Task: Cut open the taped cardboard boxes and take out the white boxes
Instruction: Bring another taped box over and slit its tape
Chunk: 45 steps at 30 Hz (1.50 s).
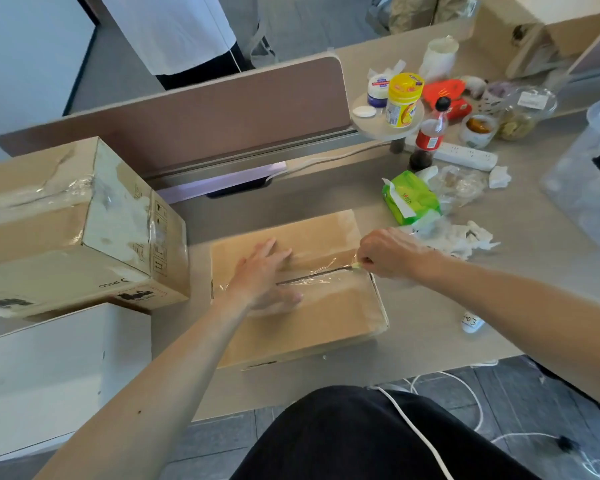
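A flat cardboard box [312, 317] lies on the desk in front of me, its top seam covered with clear tape [312, 277]. My left hand [264, 275] rests flat on the lid, fingers straight, pressing across the seam. My right hand [388, 254] grips a small yellow-green cutter [355, 265] at the right end of the seam, where the tape looks slit along the flap gap. A bigger taped cardboard box [77, 230] stands at the left, on top of a white box [49, 375].
Right of the box lie a green tissue pack [409, 199], crumpled plastic and tissues [465, 233]. Farther back stand a cola bottle [430, 133], a yellow jar [404, 98], a power strip [465, 155] and cups. A clear bin [589, 174] sits at the right edge. A desk divider [205, 116] rises behind.
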Each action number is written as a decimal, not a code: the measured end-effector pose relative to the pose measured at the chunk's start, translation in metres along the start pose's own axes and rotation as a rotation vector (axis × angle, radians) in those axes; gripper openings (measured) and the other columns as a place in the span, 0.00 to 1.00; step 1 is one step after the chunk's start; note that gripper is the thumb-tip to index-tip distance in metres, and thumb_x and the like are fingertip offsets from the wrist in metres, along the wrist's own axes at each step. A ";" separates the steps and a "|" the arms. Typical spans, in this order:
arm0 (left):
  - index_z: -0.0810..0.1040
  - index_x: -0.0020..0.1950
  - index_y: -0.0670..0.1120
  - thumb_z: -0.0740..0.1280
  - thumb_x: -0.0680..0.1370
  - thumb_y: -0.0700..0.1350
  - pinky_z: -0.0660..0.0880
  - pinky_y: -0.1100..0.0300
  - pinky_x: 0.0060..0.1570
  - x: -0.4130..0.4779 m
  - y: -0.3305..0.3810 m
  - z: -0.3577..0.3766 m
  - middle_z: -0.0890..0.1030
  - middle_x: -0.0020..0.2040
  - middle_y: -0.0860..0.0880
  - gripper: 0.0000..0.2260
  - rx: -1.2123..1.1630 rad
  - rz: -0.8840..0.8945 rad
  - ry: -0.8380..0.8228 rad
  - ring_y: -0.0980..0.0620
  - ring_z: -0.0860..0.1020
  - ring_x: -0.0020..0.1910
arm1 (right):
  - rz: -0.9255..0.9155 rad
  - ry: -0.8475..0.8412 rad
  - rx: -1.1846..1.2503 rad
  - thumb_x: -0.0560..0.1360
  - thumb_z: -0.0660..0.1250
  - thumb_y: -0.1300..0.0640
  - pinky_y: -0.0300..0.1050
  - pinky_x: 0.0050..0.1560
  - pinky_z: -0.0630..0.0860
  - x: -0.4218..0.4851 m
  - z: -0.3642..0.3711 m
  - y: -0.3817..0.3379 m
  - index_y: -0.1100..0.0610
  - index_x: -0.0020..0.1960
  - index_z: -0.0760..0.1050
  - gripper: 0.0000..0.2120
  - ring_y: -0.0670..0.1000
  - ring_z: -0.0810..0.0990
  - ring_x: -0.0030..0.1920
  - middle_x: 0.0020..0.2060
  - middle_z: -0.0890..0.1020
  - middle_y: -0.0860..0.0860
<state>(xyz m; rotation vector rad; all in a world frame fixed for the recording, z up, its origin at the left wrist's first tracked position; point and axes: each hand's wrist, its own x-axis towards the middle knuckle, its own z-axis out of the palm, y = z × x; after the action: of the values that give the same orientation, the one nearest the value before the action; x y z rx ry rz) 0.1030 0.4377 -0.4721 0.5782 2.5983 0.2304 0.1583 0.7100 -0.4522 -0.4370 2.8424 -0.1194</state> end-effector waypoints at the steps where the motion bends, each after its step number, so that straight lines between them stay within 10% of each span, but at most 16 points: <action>1: 0.60 0.80 0.55 0.76 0.64 0.66 0.53 0.41 0.76 0.002 0.002 0.000 0.49 0.82 0.50 0.48 0.009 0.002 -0.002 0.49 0.48 0.81 | 0.004 0.000 -0.008 0.76 0.60 0.59 0.45 0.38 0.67 -0.001 0.000 0.003 0.57 0.43 0.80 0.10 0.60 0.80 0.45 0.43 0.81 0.54; 9: 0.64 0.78 0.56 0.74 0.67 0.65 0.59 0.42 0.75 0.013 0.017 -0.002 0.53 0.82 0.50 0.42 0.032 -0.009 0.022 0.48 0.53 0.80 | -0.026 0.105 0.051 0.71 0.65 0.63 0.41 0.31 0.58 -0.015 0.004 0.018 0.58 0.33 0.78 0.09 0.54 0.72 0.31 0.33 0.79 0.53; 15: 0.61 0.79 0.56 0.74 0.69 0.63 0.63 0.44 0.73 0.023 0.037 -0.010 0.55 0.81 0.47 0.41 0.108 -0.050 -0.023 0.46 0.56 0.79 | 0.040 0.067 0.067 0.72 0.62 0.60 0.53 0.38 0.78 -0.022 0.015 0.033 0.57 0.34 0.78 0.09 0.60 0.79 0.36 0.34 0.79 0.52; 22: 0.69 0.69 0.57 0.74 0.65 0.60 0.73 0.45 0.61 0.031 0.064 -0.026 0.72 0.63 0.50 0.34 0.226 -0.063 -0.074 0.44 0.73 0.65 | 0.099 0.106 0.082 0.76 0.61 0.58 0.47 0.41 0.72 -0.032 0.018 0.034 0.58 0.41 0.81 0.11 0.60 0.80 0.42 0.40 0.81 0.53; 29: 0.57 0.77 0.56 0.77 0.58 0.58 0.72 0.41 0.63 0.039 0.084 -0.028 0.63 0.73 0.48 0.51 0.287 -0.007 -0.134 0.42 0.68 0.70 | 0.151 0.204 0.215 0.76 0.63 0.57 0.45 0.37 0.66 -0.047 0.029 0.042 0.58 0.39 0.81 0.11 0.59 0.78 0.40 0.38 0.81 0.54; 33: 0.49 0.79 0.58 0.78 0.54 0.59 0.67 0.37 0.68 0.043 0.090 -0.026 0.51 0.81 0.43 0.60 0.282 -0.043 -0.178 0.36 0.59 0.76 | 0.360 0.290 0.512 0.75 0.67 0.57 0.45 0.34 0.67 -0.060 0.041 0.049 0.59 0.35 0.79 0.12 0.58 0.73 0.34 0.27 0.72 0.49; 39: 0.49 0.79 0.57 0.77 0.57 0.59 0.71 0.45 0.64 0.044 0.094 -0.021 0.62 0.72 0.41 0.56 0.327 0.009 -0.124 0.36 0.67 0.69 | 0.564 0.280 1.100 0.76 0.64 0.62 0.45 0.37 0.80 -0.068 0.052 0.032 0.58 0.44 0.83 0.09 0.53 0.81 0.31 0.32 0.82 0.55; 45: 0.50 0.78 0.57 0.74 0.62 0.62 0.76 0.51 0.55 0.042 0.098 -0.014 0.66 0.60 0.45 0.51 0.422 0.048 -0.022 0.42 0.73 0.60 | 0.610 0.291 1.395 0.79 0.62 0.62 0.37 0.24 0.71 -0.058 0.057 0.019 0.57 0.49 0.83 0.11 0.47 0.74 0.24 0.40 0.83 0.55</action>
<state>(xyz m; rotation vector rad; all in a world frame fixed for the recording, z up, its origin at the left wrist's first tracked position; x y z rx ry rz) 0.0978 0.5435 -0.4519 0.7799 2.6241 -0.3166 0.2217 0.7438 -0.4951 0.7527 2.2010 -1.8928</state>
